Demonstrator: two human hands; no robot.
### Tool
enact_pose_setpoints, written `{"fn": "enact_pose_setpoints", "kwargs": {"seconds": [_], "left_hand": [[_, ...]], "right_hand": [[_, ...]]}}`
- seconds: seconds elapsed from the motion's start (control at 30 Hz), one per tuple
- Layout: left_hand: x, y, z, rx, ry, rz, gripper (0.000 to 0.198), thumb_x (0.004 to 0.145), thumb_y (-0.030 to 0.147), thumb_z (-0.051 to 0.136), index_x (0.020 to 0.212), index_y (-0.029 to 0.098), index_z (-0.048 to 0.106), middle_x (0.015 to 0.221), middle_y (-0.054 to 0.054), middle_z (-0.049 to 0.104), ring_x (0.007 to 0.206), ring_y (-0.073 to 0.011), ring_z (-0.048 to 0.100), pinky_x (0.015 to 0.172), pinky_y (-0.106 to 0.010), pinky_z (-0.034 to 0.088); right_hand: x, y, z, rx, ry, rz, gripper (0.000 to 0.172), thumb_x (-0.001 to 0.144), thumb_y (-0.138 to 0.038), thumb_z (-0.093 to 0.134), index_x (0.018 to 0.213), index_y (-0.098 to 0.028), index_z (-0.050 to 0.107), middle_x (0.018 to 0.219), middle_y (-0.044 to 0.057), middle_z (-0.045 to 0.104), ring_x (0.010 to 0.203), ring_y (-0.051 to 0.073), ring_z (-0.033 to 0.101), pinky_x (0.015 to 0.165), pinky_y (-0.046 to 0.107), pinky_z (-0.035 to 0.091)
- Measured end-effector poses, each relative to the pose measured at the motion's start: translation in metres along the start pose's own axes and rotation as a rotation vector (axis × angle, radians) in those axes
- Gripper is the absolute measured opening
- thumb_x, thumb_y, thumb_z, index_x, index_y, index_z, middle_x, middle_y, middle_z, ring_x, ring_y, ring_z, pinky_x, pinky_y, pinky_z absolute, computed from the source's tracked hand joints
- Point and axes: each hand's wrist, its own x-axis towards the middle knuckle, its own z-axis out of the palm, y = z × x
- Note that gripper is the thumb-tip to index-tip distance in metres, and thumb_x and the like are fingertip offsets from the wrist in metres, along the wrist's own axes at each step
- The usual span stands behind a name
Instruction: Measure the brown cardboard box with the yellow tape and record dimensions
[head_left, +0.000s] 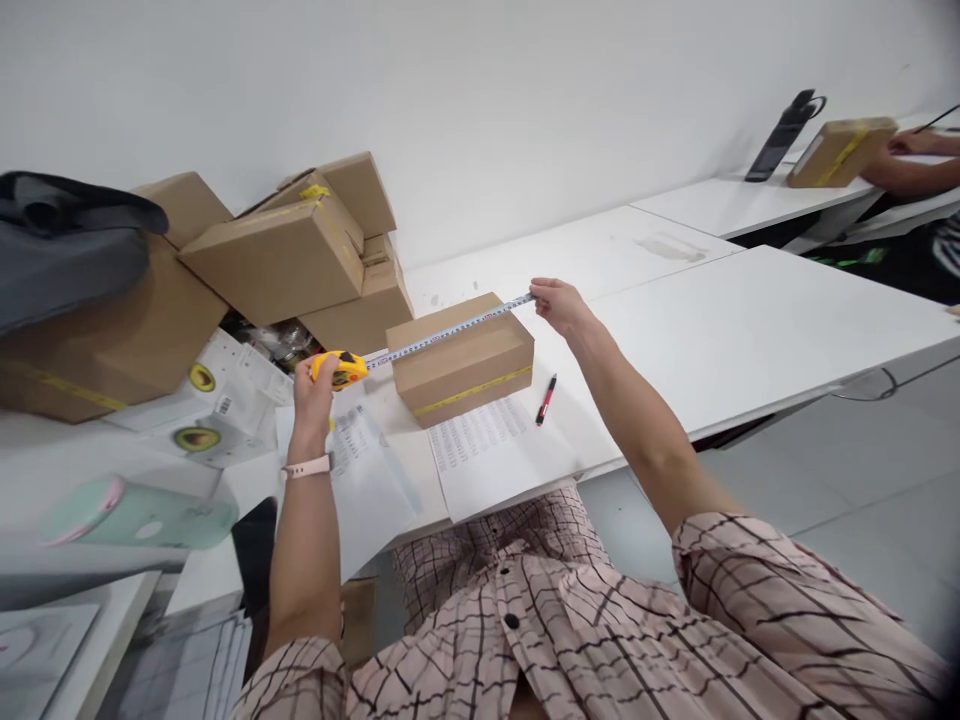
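My left hand is closed around a yellow and black tape measure, left of a brown cardboard box. The metal blade is drawn out across the top of the box. Past the box's right end, my right hand pinches the blade's free end. Yellow tape runs along the near side of the box. In front of it lie printed sheets, partly under the box. Just right of the sheets rests a red and black pen.
Several cardboard boxes are stacked at the left against the wall. Below them are white boxes with avocado pictures and a mint-green bottle. At the far right stand a dark bottle and a taped box, beside another person's arm.
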Motion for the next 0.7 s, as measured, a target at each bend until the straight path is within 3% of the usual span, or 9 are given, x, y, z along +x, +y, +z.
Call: {"fn": "enact_pose_setpoints", "kwargs": {"seconds": [0.1, 0.2, 0.4, 0.53, 0.7], "left_hand": [[0.013, -0.012, -0.007, 0.031, 0.014, -0.053, 0.029, 0.079, 0.042, 0.067, 0.094, 0.019, 0.057, 0.078, 0.0, 0.062, 0.062, -0.0128, 0.055, 0.055, -0.024, 0.036], [0.011, -0.02, -0.004, 0.049, -0.011, -0.071, 0.036, 0.074, 0.049, 0.068, 0.092, 0.02, 0.058, 0.08, -0.001, 0.065, 0.061, -0.0134, 0.056, 0.053, -0.024, 0.034], [0.005, -0.013, 0.024, 0.027, -0.108, -0.055, 0.046, 0.071, 0.054, 0.071, 0.1, 0.019, 0.06, 0.088, -0.002, 0.068, 0.066, -0.0142, 0.061, 0.055, -0.023, 0.037], [0.006, -0.005, 0.036, 0.007, -0.126, -0.059, 0.04, 0.074, 0.048, 0.07, 0.098, 0.019, 0.058, 0.087, -0.002, 0.067, 0.068, -0.014, 0.062, 0.056, -0.022, 0.041], [0.005, -0.001, 0.035, 0.001, -0.14, -0.059, 0.035, 0.076, 0.045, 0.07, 0.096, 0.018, 0.058, 0.086, -0.002, 0.067, 0.069, -0.0131, 0.063, 0.057, -0.021, 0.044]], "right_hand": [[0.012, 0.013, 0.015, -0.17, 0.04, 0.071, 0.021, 0.074, -0.009, 0.076, 0.08, -0.019, 0.058, 0.068, -0.003, 0.056, 0.061, 0.009, 0.049, 0.062, 0.024, 0.043], [0.006, 0.028, 0.028, -0.268, -0.047, 0.134, 0.023, 0.076, -0.018, 0.079, 0.091, -0.019, 0.062, 0.08, 0.001, 0.066, 0.071, 0.014, 0.058, 0.067, 0.028, 0.048], [0.0, 0.039, 0.034, -0.37, -0.089, 0.14, 0.03, 0.08, -0.028, 0.076, 0.106, -0.019, 0.063, 0.104, 0.009, 0.072, 0.081, 0.019, 0.065, 0.072, 0.032, 0.053], [0.004, 0.039, 0.031, -0.604, -0.064, 0.025, 0.036, 0.086, -0.036, 0.069, 0.118, -0.02, 0.065, 0.115, 0.011, 0.073, 0.095, 0.023, 0.068, 0.086, 0.037, 0.055], [0.005, 0.038, 0.033, -0.979, -0.033, -0.206, 0.031, 0.097, -0.036, 0.054, 0.123, -0.022, 0.066, 0.117, 0.012, 0.074, 0.111, 0.03, 0.066, 0.103, 0.045, 0.048]]}}
